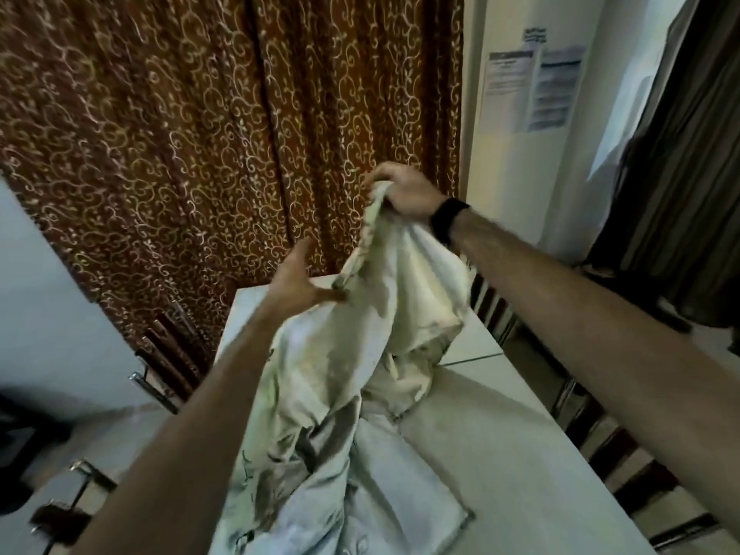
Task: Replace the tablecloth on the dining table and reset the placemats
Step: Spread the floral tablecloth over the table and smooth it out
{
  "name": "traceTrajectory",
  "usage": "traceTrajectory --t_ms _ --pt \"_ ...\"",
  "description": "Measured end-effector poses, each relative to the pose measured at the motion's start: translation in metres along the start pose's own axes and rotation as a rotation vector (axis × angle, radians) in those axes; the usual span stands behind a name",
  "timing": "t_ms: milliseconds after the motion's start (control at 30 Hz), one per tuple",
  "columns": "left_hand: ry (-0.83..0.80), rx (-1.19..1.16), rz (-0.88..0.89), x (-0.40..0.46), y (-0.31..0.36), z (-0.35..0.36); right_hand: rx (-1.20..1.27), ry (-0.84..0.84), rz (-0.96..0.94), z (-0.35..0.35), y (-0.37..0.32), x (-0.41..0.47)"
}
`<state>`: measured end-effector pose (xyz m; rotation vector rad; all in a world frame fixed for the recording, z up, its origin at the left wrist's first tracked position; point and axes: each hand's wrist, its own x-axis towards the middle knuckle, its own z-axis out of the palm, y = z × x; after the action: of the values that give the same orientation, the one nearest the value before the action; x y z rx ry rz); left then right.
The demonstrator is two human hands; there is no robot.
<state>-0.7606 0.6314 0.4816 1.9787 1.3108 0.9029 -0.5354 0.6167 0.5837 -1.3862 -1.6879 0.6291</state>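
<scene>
A pale cream tablecloth (360, 354) with a faint leafy print hangs bunched above the white dining table (520, 454). My right hand (404, 192), with a black watch on its wrist, grips the cloth's top edge high up. Lower and to the left, my left hand (298, 280) pinches the same edge between thumb and fingers. The cloth's lower part lies crumpled on the near half of the table. No placemats are in view.
A brown curtain (200, 134) with gold scrolls hangs behind the table. Dark wooden chairs stand on the left (168, 354) and along the right side (624, 446). Papers (532, 86) are stuck on the white wall at the right, beside a dark curtain (688, 186).
</scene>
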Motion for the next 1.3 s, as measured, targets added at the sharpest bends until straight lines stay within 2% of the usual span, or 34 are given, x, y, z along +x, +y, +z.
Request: traceTrajectory --t_ms 67,167,267,367,433,500,567,600,633,667,733,767,833,867,933,1000,1067,1133,1167,1233,1300 --pt "0.076 -0.27 0.124 -0.001 0.028 0.018 0.025 -0.144 -0.145 0.035 -0.025 -0.003" --pt "0.242 -0.407 0.126 -0.005 0.053 0.011 0.07 -0.141 -0.287 0.049 -0.026 -0.012" --pt "0.253 -0.545 0.09 -0.015 0.058 -0.015 0.158 -0.291 -0.092 0.049 0.016 -0.028" --pt "0.259 -0.738 0.049 -0.026 0.06 -0.042 -0.284 -0.386 0.023 0.081 0.069 -0.046" --pt "0.349 -0.815 0.003 -0.027 0.061 -0.06 -0.468 -0.213 0.095 0.106 0.101 -0.052" --pt "0.494 -0.759 -0.075 -0.027 0.06 -0.079 -0.429 0.04 0.236 0.12 0.121 -0.058" --pt "0.63 -0.581 -0.116 -0.035 0.052 -0.092 -0.236 0.194 0.351 0.12 0.127 -0.059" --pt "0.649 -0.456 -0.097 -0.042 0.045 -0.097 -0.107 0.232 0.351 0.118 0.122 -0.057" --pt "0.6 -0.333 -0.051 -0.048 0.037 -0.099 0.033 0.216 0.303 0.115 0.111 -0.054" --pt "0.48 -0.226 -0.004 -0.054 0.031 -0.098 0.177 0.141 0.222 0.114 0.096 -0.05" --pt "0.155 -0.033 0.001 -0.058 0.023 -0.083 0.39 -0.108 0.032 0.116 0.058 -0.046" --pt "0.049 0.093 -0.01 -0.056 0.023 -0.071 0.397 -0.226 -0.042 0.119 0.04 -0.045" --pt "0.038 0.297 -0.047 -0.05 0.022 -0.045 0.256 -0.327 -0.174 0.124 0.015 -0.043" --pt "0.1 0.335 -0.073 -0.049 0.022 -0.037 0.152 -0.281 -0.236 0.125 0.012 -0.041" --pt "0.202 0.271 -0.099 -0.05 0.019 -0.03 -0.085 -0.112 -0.312 0.121 0.022 -0.039" --pt "0.257 0.175 -0.052 -0.053 0.02 -0.037 -0.361 -0.055 -0.274 0.114 0.053 -0.039" --pt "0.305 0.06 0.014 -0.053 0.024 -0.049 -0.633 -0.134 -0.096 0.112 0.091 -0.047" --pt "0.404 -0.091 0.024 -0.052 0.027 -0.057 -0.738 -0.131 0.059 0.115 0.126 -0.061" --pt "0.472 -0.15 0.005 -0.052 0.027 -0.061 -0.689 -0.097 0.122 0.115 0.14 -0.067" --pt "0.602 -0.205 -0.067 -0.05 0.024 -0.071 -0.387 -0.017 0.246 0.109 0.154 -0.071" --pt "0.691 -0.199 -0.153 -0.05 0.013 -0.081 -0.088 0.041 0.275 0.097 0.148 -0.067"
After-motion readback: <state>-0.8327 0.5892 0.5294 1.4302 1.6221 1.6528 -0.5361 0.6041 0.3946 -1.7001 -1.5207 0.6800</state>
